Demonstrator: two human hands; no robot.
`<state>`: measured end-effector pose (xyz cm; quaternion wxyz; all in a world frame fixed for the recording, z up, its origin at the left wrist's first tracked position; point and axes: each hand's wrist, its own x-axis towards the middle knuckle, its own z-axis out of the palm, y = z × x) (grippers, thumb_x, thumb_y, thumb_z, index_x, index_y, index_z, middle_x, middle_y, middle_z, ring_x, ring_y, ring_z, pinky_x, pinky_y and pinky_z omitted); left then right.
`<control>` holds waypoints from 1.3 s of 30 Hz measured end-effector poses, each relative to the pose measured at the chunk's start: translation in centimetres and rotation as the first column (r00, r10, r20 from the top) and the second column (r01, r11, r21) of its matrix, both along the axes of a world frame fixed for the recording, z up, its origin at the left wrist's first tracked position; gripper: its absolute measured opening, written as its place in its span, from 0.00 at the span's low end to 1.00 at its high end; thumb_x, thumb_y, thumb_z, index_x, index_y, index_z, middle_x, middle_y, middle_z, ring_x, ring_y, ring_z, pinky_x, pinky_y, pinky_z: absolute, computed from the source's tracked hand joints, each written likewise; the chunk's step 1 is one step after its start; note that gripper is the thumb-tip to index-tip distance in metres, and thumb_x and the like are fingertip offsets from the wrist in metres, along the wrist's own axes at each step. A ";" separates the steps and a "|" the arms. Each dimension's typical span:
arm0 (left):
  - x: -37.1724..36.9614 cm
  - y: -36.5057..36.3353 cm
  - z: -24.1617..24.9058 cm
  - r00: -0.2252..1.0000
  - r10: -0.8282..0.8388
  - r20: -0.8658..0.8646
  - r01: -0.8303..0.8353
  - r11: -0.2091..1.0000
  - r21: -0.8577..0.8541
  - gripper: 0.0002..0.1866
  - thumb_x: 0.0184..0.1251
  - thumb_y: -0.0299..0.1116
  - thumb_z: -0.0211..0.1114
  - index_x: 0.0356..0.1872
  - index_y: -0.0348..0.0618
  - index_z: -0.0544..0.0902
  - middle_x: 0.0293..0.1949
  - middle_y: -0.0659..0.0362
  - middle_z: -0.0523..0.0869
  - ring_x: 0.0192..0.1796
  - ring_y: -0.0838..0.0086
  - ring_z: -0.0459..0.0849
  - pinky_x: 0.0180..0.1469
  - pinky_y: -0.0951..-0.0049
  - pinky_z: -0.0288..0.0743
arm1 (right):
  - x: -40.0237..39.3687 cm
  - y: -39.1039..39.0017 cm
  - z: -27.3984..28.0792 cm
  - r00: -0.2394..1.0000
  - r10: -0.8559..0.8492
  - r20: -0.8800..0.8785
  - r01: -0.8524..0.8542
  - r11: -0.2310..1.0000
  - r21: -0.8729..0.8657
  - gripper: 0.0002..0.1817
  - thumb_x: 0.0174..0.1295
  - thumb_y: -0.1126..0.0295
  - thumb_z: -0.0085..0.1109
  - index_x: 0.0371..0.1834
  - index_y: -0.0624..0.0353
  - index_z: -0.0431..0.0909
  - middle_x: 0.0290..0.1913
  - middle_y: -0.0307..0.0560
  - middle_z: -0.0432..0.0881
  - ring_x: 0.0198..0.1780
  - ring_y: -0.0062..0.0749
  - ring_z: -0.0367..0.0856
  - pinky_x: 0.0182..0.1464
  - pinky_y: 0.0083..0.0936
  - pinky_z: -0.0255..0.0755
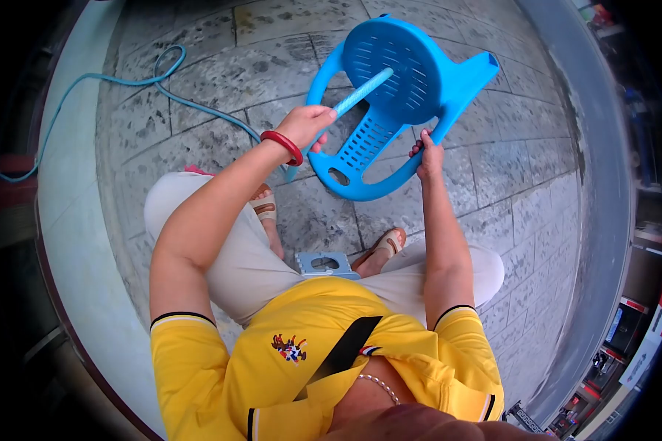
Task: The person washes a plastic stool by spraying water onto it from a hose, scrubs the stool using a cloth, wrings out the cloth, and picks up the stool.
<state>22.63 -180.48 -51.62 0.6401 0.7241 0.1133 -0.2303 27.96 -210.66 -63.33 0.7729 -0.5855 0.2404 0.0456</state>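
Note:
My left hand, with a red bangle at the wrist, is closed around a light blue hose. From my fingers the hose runs up to the round, slotted seat of a blue plastic chair, its end overlapping the seat in this view. The chair is tipped, with its perforated backrest and curved rim toward me and a leg pointing to the upper right. My right hand grips the chair's curved rim on the right side, fingers wrapped round it.
More of the hose loops over the grey stone paving and a pale ledge on the left. A small grey-blue stool is between my sandalled feet. A grey kerb and shelved goods are on the right.

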 end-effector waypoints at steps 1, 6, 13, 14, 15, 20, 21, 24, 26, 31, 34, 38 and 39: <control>0.1 0.0 -0.1 1.000 -0.008 0.009 0.009 1.000 -0.012 0.20 0.65 0.45 0.53 0.47 0.39 0.76 0.21 0.61 0.76 0.17 0.80 0.73 0.21 0.78 0.69 | 0.5 0.0 0.9 1.000 0.001 0.001 -0.001 1.000 0.001 0.12 0.58 0.66 0.56 0.42 0.59 0.68 0.21 0.38 0.68 0.19 0.24 0.67 0.21 0.23 0.65; 0.2 0.1 0.3 0.999 -0.042 -0.015 0.042 0.999 0.013 0.19 0.66 0.44 0.51 0.45 0.38 0.77 0.20 0.61 0.76 0.16 0.80 0.73 0.21 0.78 0.69 | 3.6 0.2 5.3 0.996 0.091 -0.021 -0.094 0.978 -0.187 0.11 0.55 0.64 0.60 0.30 0.58 0.71 0.19 0.37 0.68 0.18 0.23 0.66 0.19 0.22 0.61; -0.5 -1.1 -0.1 0.992 -0.083 -0.091 0.089 0.994 0.065 0.17 0.67 0.42 0.50 0.43 0.37 0.77 0.20 0.61 0.76 0.16 0.80 0.72 0.20 0.77 0.69 | 4.2 -1.4 5.2 0.993 0.118 -0.027 -0.120 0.978 -0.170 0.13 0.55 0.61 0.60 0.30 0.55 0.68 0.24 0.38 0.70 0.21 0.23 0.68 0.23 0.21 0.65; -0.8 -1.4 -0.2 0.992 -0.089 -0.092 0.095 0.993 0.070 0.17 0.67 0.42 0.50 0.43 0.37 0.77 0.20 0.61 0.76 0.16 0.80 0.72 0.20 0.77 0.69 | 3.9 -1.8 5.0 0.991 0.130 0.007 -0.129 0.987 -0.097 0.12 0.55 0.63 0.60 0.33 0.56 0.69 0.25 0.39 0.71 0.21 0.24 0.70 0.24 0.20 0.66; -0.9 -1.6 -0.3 0.993 -0.074 -0.088 0.080 0.995 0.067 0.17 0.67 0.42 0.50 0.43 0.37 0.77 0.20 0.61 0.75 0.16 0.80 0.72 0.20 0.77 0.69 | 3.7 -2.1 4.8 0.992 0.127 0.009 -0.125 0.988 -0.092 0.12 0.55 0.63 0.60 0.33 0.56 0.69 0.25 0.39 0.71 0.21 0.24 0.70 0.24 0.20 0.66; -0.8 -1.8 -0.3 0.994 -0.063 -0.091 0.067 0.996 0.050 0.17 0.67 0.42 0.50 0.42 0.37 0.77 0.20 0.61 0.75 0.15 0.80 0.71 0.20 0.77 0.69 | 1.2 -2.0 4.9 0.975 0.208 0.079 -0.204 0.978 -0.051 0.17 0.56 0.65 0.57 0.46 0.58 0.69 0.36 0.45 0.76 0.35 0.28 0.78 0.34 0.24 0.71; -0.8 -1.8 -0.3 0.994 -0.051 -0.096 0.056 0.998 0.041 0.17 0.67 0.42 0.50 0.42 0.37 0.77 0.20 0.61 0.75 0.15 0.80 0.71 0.20 0.77 0.69 | 0.4 -1.6 4.9 0.975 0.206 0.081 -0.202 0.978 -0.050 0.17 0.56 0.65 0.57 0.46 0.58 0.69 0.36 0.45 0.76 0.35 0.28 0.78 0.34 0.24 0.71; -0.7 -1.7 -0.5 0.994 -0.042 -0.099 0.046 0.998 0.034 0.17 0.67 0.42 0.50 0.41 0.37 0.77 0.20 0.61 0.75 0.15 0.80 0.71 0.20 0.77 0.69 | -1.1 -1.1 4.4 0.993 0.088 -0.079 -0.094 0.993 -0.076 0.20 0.54 0.64 0.60 0.48 0.60 0.68 0.35 0.45 0.77 0.33 0.27 0.77 0.32 0.26 0.71; -0.6 -1.6 -0.4 0.994 -0.046 -0.100 0.049 0.998 0.033 0.17 0.67 0.42 0.50 0.41 0.37 0.77 0.20 0.62 0.75 0.15 0.80 0.71 0.20 0.77 0.69 | -1.3 -1.2 3.9 0.988 0.118 -0.099 -0.133 0.977 -0.169 0.20 0.54 0.64 0.59 0.48 0.61 0.68 0.33 0.45 0.77 0.30 0.26 0.77 0.30 0.25 0.70; -0.6 -1.8 0.0 0.990 -0.079 -0.115 0.087 0.994 0.070 0.17 0.66 0.43 0.52 0.44 0.40 0.77 0.22 0.62 0.76 0.19 0.79 0.73 0.24 0.78 0.70 | -1.8 -0.8 3.1 0.999 0.032 0.033 -0.018 0.929 -0.371 0.11 0.55 0.67 0.58 0.36 0.62 0.71 0.24 0.44 0.75 0.21 0.25 0.75 0.21 0.20 0.67; -0.7 -1.7 0.3 0.996 -0.060 -0.067 0.063 0.997 0.046 0.17 0.66 0.43 0.52 0.42 0.39 0.76 0.22 0.62 0.76 0.18 0.80 0.73 0.23 0.78 0.70 | 0.0 -1.4 4.6 0.994 0.106 0.001 -0.089 0.840 -0.535 0.10 0.54 0.67 0.58 0.29 0.64 0.74 0.21 0.43 0.75 0.18 0.23 0.72 0.18 0.19 0.65; -0.2 -1.1 0.3 0.996 -0.079 -0.047 0.080 0.996 0.028 0.16 0.67 0.43 0.51 0.41 0.38 0.76 0.21 0.62 0.76 0.18 0.80 0.73 0.23 0.78 0.69 | 3.8 -4.2 11.3 0.962 0.268 -0.061 -0.209 0.568 -0.796 0.10 0.52 0.67 0.59 0.23 0.64 0.76 0.17 0.42 0.76 0.17 0.23 0.73 0.18 0.22 0.66; 0.0 -0.9 0.5 0.995 -0.082 -0.048 0.084 0.996 0.041 0.16 0.67 0.42 0.52 0.41 0.38 0.76 0.21 0.62 0.76 0.18 0.80 0.73 0.23 0.78 0.69 | 5.1 -4.7 13.9 0.945 0.308 -0.106 -0.248 0.468 -0.848 0.09 0.52 0.67 0.58 0.23 0.63 0.76 0.17 0.42 0.76 0.18 0.23 0.74 0.18 0.22 0.66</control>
